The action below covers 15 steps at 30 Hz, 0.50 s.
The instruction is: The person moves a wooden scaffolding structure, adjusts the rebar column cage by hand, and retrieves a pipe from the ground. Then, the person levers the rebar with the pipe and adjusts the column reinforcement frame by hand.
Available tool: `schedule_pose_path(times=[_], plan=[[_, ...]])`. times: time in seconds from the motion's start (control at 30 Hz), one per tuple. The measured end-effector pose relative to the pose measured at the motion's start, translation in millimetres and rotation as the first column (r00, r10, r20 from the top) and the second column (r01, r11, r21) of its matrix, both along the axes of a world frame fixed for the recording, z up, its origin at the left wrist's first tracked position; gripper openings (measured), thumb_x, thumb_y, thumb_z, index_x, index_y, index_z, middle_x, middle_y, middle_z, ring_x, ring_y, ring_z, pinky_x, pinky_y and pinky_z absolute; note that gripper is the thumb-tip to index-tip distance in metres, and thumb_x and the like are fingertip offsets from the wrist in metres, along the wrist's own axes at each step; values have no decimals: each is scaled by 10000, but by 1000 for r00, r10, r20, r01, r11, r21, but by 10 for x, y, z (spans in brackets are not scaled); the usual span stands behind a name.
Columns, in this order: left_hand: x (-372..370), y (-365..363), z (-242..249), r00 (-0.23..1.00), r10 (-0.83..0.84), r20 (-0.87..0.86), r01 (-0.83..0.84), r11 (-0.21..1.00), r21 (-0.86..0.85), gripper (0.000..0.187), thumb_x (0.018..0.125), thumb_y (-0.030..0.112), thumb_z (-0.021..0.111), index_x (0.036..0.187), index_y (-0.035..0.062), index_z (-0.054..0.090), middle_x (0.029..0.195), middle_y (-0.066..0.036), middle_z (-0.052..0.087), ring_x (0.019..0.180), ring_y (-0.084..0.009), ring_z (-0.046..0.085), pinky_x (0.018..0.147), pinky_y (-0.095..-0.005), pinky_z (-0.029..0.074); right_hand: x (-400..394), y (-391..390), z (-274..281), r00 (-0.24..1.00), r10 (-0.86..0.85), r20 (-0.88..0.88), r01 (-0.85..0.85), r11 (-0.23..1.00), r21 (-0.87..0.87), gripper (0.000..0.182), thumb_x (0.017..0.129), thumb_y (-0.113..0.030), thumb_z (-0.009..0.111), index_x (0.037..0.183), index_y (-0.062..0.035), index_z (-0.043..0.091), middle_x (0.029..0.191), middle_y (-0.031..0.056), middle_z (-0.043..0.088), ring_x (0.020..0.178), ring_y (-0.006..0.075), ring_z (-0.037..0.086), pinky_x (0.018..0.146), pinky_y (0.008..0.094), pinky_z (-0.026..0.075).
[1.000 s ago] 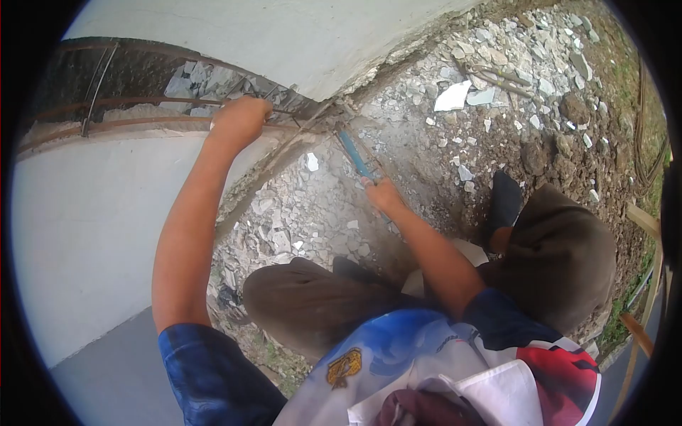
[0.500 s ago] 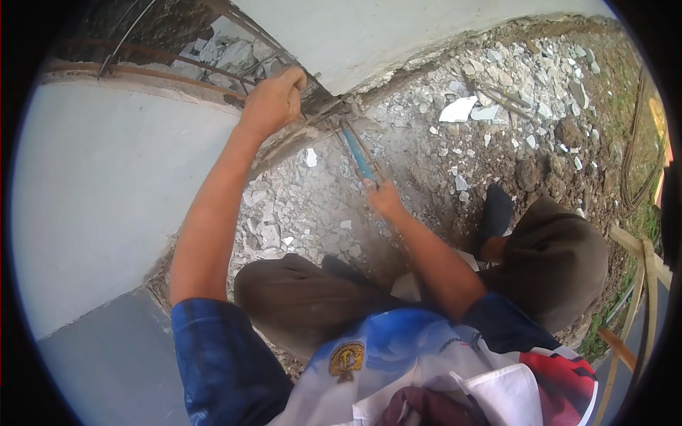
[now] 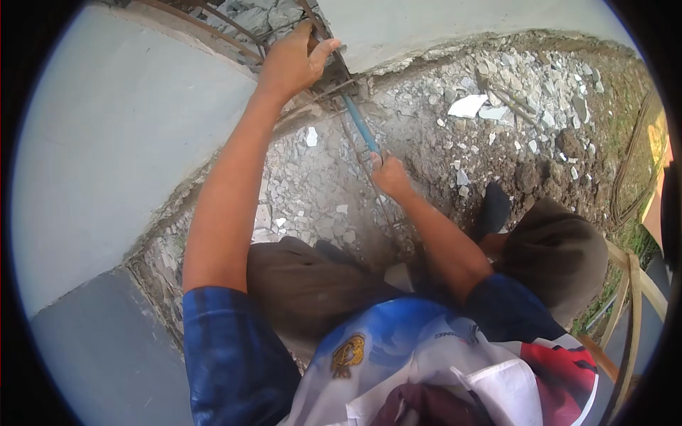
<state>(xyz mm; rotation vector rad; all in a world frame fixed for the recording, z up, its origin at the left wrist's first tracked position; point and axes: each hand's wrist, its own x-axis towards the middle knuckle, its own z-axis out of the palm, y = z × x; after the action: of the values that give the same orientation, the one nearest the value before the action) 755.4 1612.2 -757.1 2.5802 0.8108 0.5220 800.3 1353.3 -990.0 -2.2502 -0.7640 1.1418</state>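
Observation:
My right hand (image 3: 392, 177) is wrapped round the lower end of a blue pipe-like bar (image 3: 361, 124). Its upper end reaches the rusty steel bars at the wall corner, where a thin crossbar (image 3: 334, 90) lies over the gap. Up among those bars is my left hand (image 3: 293, 64), its thumb spread from the fingers beside a long steel rod (image 3: 328, 32). A dark gap shows between thumb and fingers, and some fingertips are hidden behind the hand. A thin rod (image 3: 357, 155) runs down alongside the blue bar.
White walls (image 3: 128, 135) stand left and top right (image 3: 462, 28). Broken concrete rubble (image 3: 305, 192) covers the ground, with larger white chips (image 3: 467, 106) at right. My shod foot (image 3: 495, 206) rests on the dirt. Wooden strips (image 3: 625, 312) lie at lower right.
My left hand has loosened from a closed fist, its thumb now spread away. My right hand and the blue bar appear higher in view, as does the scene around the bars.

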Motion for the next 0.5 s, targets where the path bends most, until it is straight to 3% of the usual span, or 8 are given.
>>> schedule_pose_path(times=[0.13, 0.23, 0.37, 0.47, 0.5], plan=[[18, 32, -117, 997, 46, -62, -33, 979, 202, 603, 962, 512, 467, 1256, -14, 475, 898, -240, 684, 887, -436, 652, 772, -512, 510, 58, 194, 214, 996, -13, 88, -1, 987, 159, 438, 961, -354, 512, 1065, 59, 615, 963, 355, 625, 971, 513, 598, 846, 529, 476], [22, -43, -45, 986, 69, -149, -46, 987, 152, 618, 969, 547, 423, 1225, -15, 464, 900, -266, 676, 891, -435, 654, 756, -523, 510, -45, 317, 134, 999, -26, 42, 18, 984, 177, 437, 963, -350, 509, 1071, 61, 611, 960, 355, 626, 979, 516, 593, 859, 533, 470], [27, -25, -117, 982, 75, -171, -35, 973, 229, 604, 985, 544, 386, 1215, -10, 452, 822, -235, 687, 808, -426, 670, 688, -530, 521, -95, 361, 70, 995, 5, 101, -17, 993, 116, 435, 960, -339, 506, 1087, 66, 600, 949, 355, 630, 966, 513, 603, 851, 538, 478], [109, -69, 129, 903, 63, -426, -140, 979, -151, 734, 943, 458, 467, 1472, -15, 279, 1355, -361, 454, 1242, -473, 492, 1032, -535, 375, -38, 453, 64, 994, -5, 107, -6, 995, 103, 462, 956, -354, 503, 1077, 80, 605, 963, 351, 635, 965, 508, 613, 862, 546, 479], [111, -14, 100, 916, 28, -401, -41, 999, -24, 715, 948, 457, 457, 1438, -42, 310, 1280, -362, 503, 1175, -478, 530, 993, -534, 404, 14, 555, 78, 996, 4, 94, -14, 995, 100, 465, 958, -355, 497, 1079, 81, 605, 963, 348, 638, 962, 507, 615, 862, 546, 482]])
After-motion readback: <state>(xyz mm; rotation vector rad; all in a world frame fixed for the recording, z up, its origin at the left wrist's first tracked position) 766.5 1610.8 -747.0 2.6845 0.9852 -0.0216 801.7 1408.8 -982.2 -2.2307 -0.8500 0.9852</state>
